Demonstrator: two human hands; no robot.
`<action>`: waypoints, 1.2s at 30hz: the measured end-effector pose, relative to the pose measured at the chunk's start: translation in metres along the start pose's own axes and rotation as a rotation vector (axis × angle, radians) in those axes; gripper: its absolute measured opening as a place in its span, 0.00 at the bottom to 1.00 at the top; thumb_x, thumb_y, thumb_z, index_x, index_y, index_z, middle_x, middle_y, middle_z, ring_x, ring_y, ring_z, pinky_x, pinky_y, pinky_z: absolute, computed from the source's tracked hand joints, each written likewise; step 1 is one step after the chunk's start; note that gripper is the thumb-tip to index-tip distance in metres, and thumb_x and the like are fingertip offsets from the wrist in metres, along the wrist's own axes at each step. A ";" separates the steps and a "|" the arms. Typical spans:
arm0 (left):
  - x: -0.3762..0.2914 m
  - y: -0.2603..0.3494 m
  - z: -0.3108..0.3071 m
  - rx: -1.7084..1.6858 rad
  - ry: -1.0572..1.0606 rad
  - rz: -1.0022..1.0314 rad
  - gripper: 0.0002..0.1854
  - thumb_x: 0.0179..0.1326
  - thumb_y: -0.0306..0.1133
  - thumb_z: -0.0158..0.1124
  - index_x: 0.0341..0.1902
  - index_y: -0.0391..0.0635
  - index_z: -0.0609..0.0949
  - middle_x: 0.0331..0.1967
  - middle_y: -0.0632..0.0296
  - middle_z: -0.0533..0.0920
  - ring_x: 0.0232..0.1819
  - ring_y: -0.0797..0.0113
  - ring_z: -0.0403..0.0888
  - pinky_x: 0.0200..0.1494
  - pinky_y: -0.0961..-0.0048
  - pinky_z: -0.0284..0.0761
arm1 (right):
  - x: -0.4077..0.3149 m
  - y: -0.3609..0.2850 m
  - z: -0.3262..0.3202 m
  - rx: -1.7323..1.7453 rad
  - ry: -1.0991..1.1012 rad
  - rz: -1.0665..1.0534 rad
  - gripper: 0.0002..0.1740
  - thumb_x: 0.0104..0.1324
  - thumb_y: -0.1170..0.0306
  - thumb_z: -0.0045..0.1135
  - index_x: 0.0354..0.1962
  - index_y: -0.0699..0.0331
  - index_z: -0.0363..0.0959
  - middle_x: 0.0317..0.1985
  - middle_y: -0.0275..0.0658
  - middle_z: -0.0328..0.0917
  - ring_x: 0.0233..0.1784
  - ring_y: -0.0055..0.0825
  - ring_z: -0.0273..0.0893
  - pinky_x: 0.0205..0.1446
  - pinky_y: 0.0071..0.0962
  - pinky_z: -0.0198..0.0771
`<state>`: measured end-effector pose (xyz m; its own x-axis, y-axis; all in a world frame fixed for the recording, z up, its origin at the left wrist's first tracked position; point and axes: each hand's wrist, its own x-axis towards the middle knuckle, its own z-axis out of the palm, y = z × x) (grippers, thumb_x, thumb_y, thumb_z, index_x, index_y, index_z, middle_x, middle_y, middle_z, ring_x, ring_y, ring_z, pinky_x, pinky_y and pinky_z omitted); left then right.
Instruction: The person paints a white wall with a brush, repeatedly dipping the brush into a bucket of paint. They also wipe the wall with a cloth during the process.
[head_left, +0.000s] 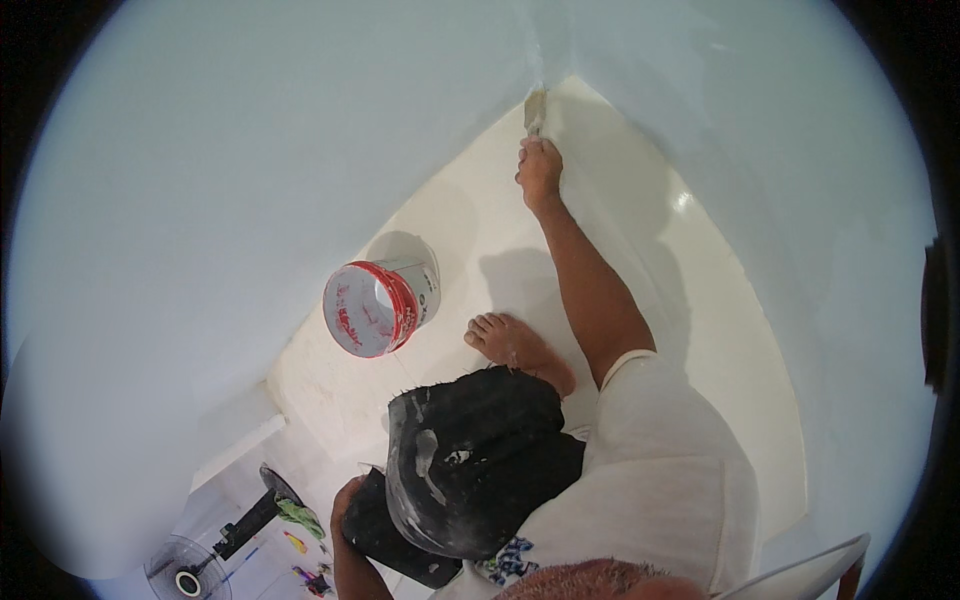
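My right hand (540, 169) grips a paintbrush (535, 111), arm stretched out toward the corner of the room. The bristle tip touches the foot of the pale blue-grey wall (337, 135), where a wetter-looking streak rises above it. My left hand (345, 499) rests at the side of my leg in black, paint-smeared shorts (480, 457); its fingers are largely hidden. A white plastic bucket (424, 289) with a red rim stands on the floor close to the left wall. Whitish residue and red marks coat its inside.
My bare foot (517, 345) is planted on the cream floor (450, 217). A pedestal fan (247, 525) stands lower left, with a green cloth (301, 517) by its base and small coloured items nearby. A second wall (787, 150) meets the first at the corner.
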<state>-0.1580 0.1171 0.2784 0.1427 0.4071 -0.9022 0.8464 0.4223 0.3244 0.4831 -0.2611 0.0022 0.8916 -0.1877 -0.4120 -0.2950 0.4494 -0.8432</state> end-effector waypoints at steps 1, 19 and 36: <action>-0.004 0.003 0.003 0.035 -0.018 0.040 0.16 0.74 0.39 0.60 0.54 0.40 0.83 0.45 0.56 0.88 0.46 0.59 0.86 0.55 0.59 0.81 | 0.000 -0.010 0.004 0.059 -0.016 0.080 0.12 0.77 0.62 0.47 0.41 0.60 0.75 0.27 0.28 0.68 0.22 0.17 0.62 0.19 0.21 0.60; 0.014 0.000 -0.005 0.157 -0.080 0.058 0.21 0.78 0.45 0.57 0.57 0.40 0.84 0.48 0.58 0.87 0.52 0.65 0.84 0.59 0.66 0.78 | 0.019 -0.107 -0.047 -0.541 -0.186 0.122 0.16 0.74 0.66 0.48 0.38 0.71 0.79 0.28 0.42 0.85 0.18 0.24 0.74 0.17 0.29 0.65; 0.007 0.005 0.005 0.031 -0.056 -0.004 0.20 0.77 0.43 0.58 0.57 0.37 0.83 0.48 0.58 0.87 0.48 0.65 0.84 0.56 0.66 0.79 | 0.032 -0.101 -0.031 -0.485 -0.183 0.184 0.11 0.70 0.71 0.50 0.34 0.69 0.77 0.24 0.41 0.82 0.14 0.21 0.67 0.14 0.28 0.59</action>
<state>-0.1504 0.1182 0.2725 0.1667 0.3590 -0.9183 0.8624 0.3984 0.3123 0.5305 -0.3397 0.0634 0.8428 0.0305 -0.5373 -0.5375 -0.0019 -0.8432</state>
